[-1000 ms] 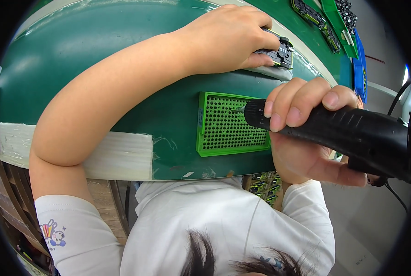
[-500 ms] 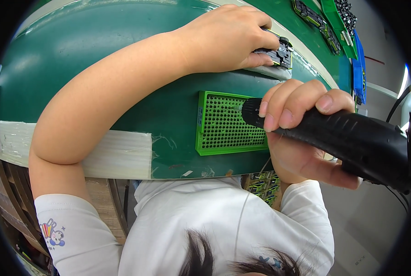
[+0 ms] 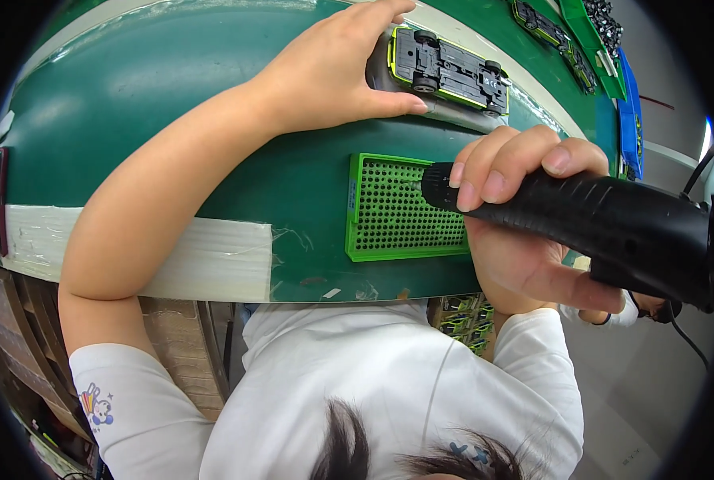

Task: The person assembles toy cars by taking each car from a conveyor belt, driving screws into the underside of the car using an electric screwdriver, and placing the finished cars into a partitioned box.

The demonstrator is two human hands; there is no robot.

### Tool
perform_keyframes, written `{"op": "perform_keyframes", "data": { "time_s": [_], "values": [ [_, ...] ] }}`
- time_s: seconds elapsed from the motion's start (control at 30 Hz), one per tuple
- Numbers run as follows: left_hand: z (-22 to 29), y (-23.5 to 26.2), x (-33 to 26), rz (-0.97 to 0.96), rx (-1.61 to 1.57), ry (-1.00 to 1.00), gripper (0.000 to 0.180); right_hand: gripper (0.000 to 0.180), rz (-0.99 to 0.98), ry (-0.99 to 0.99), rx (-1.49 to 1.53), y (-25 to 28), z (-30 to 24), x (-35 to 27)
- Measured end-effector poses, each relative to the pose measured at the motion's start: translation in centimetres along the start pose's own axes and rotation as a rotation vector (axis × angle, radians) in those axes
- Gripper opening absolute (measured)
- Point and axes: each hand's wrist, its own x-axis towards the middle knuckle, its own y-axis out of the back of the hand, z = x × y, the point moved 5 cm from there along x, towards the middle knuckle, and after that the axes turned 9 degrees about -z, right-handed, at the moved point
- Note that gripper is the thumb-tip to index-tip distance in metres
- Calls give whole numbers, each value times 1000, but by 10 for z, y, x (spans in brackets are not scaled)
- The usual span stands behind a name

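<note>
An upturned toy car (image 3: 449, 70) with a black underside and lime-green edges lies on a grey holder (image 3: 469, 120) at the far side of the table. My left hand (image 3: 337, 72) is beside the car's left end, its thumb and fingers spread and holding nothing. In my right hand (image 3: 517, 172) is a black electric screwdriver (image 3: 605, 220), gripped with the fingers wrapped round it. Its bit points left over a green perforated tray (image 3: 409, 257); whether the tip touches a hole I cannot tell.
More toy cars (image 3: 561, 44) lie at the far right, beside a green bin (image 3: 601, 64) of small dark parts and a blue bin (image 3: 629, 112). White tape (image 3: 221, 256) covers the near left table edge. Cars (image 3: 461, 320) show below the table. Another person (image 3: 633, 308) is at right.
My left hand has let go of the car and drawn back to the left, uncovering its underside. The screwdriver stays over the tray in my right hand.
</note>
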Motion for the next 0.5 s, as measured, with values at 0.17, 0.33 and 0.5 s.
{"op": "perform_keyframes", "data": {
  "time_s": [0.17,0.33,0.5],
  "values": [
    [0,-4,3,14,27,-19,87,100,-23,-24,29,2,-4,8],
    [-11,-5,-1,206,79,-141,68,97,-86,-20,15,12,-15,26],
    [-9,-6,1,103,19,-58,74,96,-59,16,-45,39,-22,59]
  ]
}}
